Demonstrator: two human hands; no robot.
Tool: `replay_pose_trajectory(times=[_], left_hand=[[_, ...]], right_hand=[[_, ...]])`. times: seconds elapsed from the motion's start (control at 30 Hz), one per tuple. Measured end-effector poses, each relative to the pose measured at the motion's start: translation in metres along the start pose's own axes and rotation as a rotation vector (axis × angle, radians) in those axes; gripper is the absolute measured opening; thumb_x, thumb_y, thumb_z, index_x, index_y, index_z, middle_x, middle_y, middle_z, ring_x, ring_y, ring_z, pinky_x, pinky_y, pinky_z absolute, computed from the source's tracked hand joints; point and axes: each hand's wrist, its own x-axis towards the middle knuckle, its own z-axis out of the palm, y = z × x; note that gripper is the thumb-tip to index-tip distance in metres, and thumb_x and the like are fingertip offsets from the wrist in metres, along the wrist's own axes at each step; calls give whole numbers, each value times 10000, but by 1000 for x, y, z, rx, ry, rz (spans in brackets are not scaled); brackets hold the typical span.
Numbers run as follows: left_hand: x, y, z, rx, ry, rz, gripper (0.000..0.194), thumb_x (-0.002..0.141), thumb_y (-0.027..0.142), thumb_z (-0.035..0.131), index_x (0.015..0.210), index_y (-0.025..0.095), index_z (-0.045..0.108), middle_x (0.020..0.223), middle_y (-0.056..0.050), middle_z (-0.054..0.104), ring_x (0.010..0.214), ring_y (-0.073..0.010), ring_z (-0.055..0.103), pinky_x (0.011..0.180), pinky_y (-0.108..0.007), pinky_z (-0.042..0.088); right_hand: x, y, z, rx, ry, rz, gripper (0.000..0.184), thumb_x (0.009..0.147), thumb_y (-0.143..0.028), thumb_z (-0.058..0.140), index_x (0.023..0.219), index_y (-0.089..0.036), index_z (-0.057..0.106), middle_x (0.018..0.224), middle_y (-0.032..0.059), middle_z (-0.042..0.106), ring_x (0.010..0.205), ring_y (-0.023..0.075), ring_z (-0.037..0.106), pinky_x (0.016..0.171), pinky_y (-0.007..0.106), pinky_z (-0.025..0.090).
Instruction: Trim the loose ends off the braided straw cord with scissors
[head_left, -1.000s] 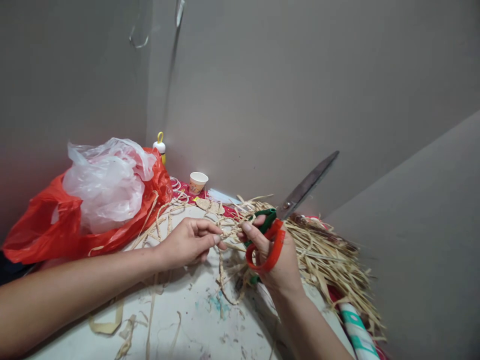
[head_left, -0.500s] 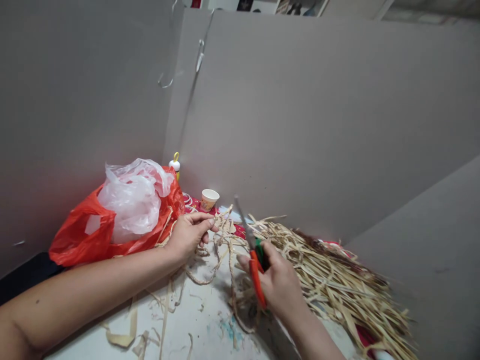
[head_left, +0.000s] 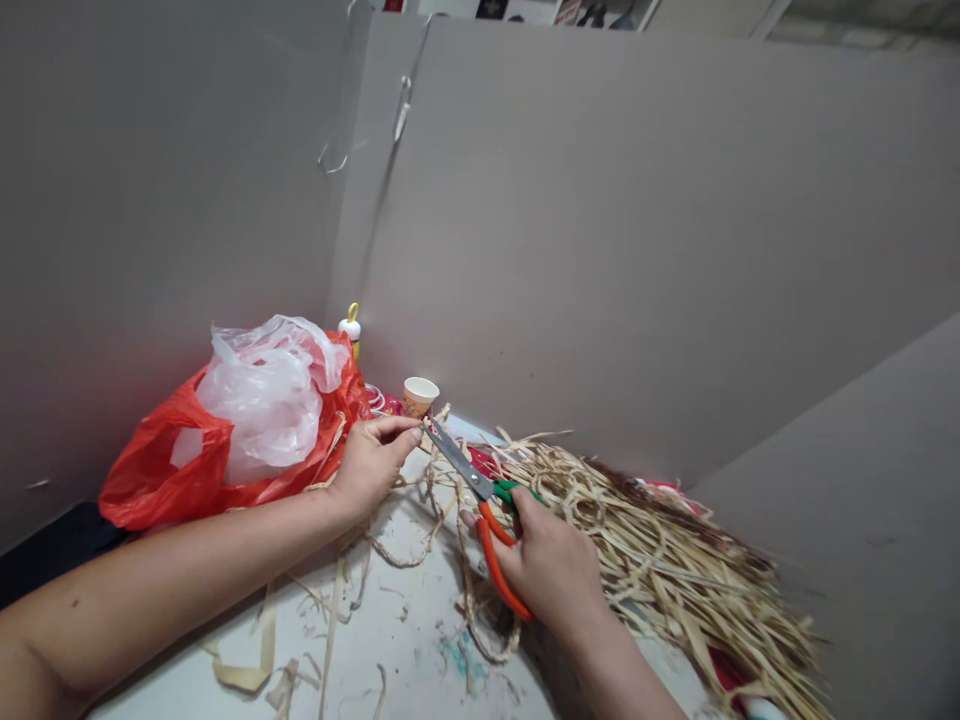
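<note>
My left hand pinches the end of a braided straw cord between thumb and fingers. The cord hangs from there in loose loops over the white table. In my right hand are scissors with one orange and one green handle. Their blades point up and left, with the tips right at the pinched straw by my left fingertips. Whether a strand lies between the blades is too small to tell.
A heap of dry straw strips covers the right side. A red plastic bag with a white bag sits at the left. A paper cup and a yellow-and-white bottle stand behind. Straw scraps lie in front. Grey partitions enclose the table.
The scissors have swung left, and their tips now meet the straw at my left fingertips. My right hand has turned with them; my left hand has shifted slightly left.
</note>
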Motion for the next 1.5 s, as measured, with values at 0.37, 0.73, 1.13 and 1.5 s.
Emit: replay_pose_trajectory(times=[0.37,0.73,1.13,1.5], left_hand=[[3,-3,-2,66,-5,7,97,694,212,685,746,158,746,754,-47,711,692,-140,598,699,-266,460],[4,-2,-1,70,43,-32,116,669,225,702,742,143,737,749,-52,707,700,-150,593,715,-282,449],[0,2,0,5,42,-127,211,649,308,719,762,131,726,536,7,571,477,-80,418,511,-225,337],[-4,3,3,-206,-122,-322,230,627,295,750,772,136,668,576,42,507,407,-27,277,389,-190,156]], right_hand=[[-1,2,4,-7,73,-12,361,775,-588,500,694,-238,537,592,-13,633,495,157,577,474,247,245],[-1,3,3,1,61,-11,409,770,-625,482,682,-240,589,555,0,645,477,152,567,471,249,254],[-1,4,3,64,82,-11,440,750,-644,494,648,-224,577,533,0,611,463,142,537,474,244,244],[5,-10,-10,1073,45,482,401,670,-544,678,617,-200,479,471,-74,401,428,81,370,417,215,300]])
